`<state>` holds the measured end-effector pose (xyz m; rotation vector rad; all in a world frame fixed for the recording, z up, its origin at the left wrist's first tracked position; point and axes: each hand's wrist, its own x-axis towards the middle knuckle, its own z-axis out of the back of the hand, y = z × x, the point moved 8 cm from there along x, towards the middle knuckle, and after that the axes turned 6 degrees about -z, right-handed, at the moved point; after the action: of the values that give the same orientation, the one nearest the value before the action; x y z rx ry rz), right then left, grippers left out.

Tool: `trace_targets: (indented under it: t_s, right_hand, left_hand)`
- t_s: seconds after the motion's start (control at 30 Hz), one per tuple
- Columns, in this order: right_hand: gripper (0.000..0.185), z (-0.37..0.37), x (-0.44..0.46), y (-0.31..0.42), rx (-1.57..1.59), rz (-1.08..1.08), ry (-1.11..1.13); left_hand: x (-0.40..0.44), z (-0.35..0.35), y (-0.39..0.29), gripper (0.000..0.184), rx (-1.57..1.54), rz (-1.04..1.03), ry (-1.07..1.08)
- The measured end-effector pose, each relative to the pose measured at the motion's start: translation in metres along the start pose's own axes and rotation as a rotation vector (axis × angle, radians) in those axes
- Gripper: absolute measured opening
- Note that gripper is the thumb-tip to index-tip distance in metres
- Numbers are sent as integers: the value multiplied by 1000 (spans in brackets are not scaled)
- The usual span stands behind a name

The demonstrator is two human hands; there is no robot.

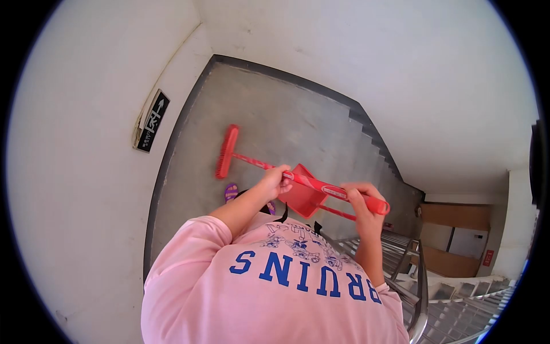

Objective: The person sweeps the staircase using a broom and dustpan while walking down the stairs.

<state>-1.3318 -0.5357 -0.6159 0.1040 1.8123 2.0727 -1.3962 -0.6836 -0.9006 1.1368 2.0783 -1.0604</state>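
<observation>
My left hand [276, 182] is closed round the long red handle of a broom, partway along it. The broom head [227, 152], with red bristles, is over the grey floor at the left. My right hand [366, 200], slightly blurred, is wrapped round the thick upper end of the same handle. A red dustpan [299, 198] lies partly under the broom handle, between my hands. Its thin red handle [338, 212] runs toward my right wrist, where its end is hidden; I cannot tell whether anything holds it.
Purple sandals [231, 192] show below my left arm. White walls [275, 34] with dark skirting [189, 106] bound the grey floor. An exit sign [152, 121] hangs at left. Stepped skirting rises at right. A metal stair railing [423, 286] and brown-panelled doors [450, 264] are at lower right.
</observation>
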Motion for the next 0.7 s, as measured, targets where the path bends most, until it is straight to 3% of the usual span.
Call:
trace_targets:
  t_s: [0.1, 0.23, 0.43, 0.7]
  right_hand:
    - [13, -38, 36, -21, 6, -10, 161]
    - [15, -111, 85, -54, 147, -202, 372]
    - [17, -224, 145, -92, 72, -408, 575]
    - [19, -245, 247, -44, 138, -412, 420]
  left_hand:
    - [-2, 57, -30, 17, -37, -84, -184]
    - [-6, 135, -66, 22, -116, -157, -379]
    - [37, 256, -85, 19, -182, 54, -516]
    - [86, 207, -187, 20, -198, 134, -436]
